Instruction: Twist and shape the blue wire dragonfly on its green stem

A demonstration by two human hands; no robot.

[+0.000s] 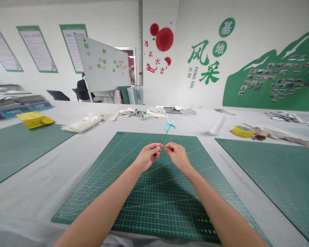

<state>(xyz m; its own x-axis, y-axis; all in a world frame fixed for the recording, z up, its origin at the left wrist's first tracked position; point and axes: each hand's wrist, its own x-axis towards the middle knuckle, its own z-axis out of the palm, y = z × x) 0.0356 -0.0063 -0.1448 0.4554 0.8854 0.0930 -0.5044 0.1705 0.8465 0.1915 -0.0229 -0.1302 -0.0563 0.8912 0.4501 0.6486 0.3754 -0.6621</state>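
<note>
A small light-blue artificial flower on a thin green stem stands up, tilted, above the far part of the green cutting mat. My left hand pinches the low end of that stem between thumb and forefinger. Close against it, my right hand is closed too, its fingertips pinched at the same spot on the stem. The two sets of fingertips nearly touch, and they hide the stem's lower end. Both hands are raised over the mat, casting a shadow on it.
More cutting mats lie at left and right. Behind are a clear bag of white material, fabric scraps, a white roll and yellow tape. A yellow packet sits at left. A person sits beyond, partly behind a whiteboard.
</note>
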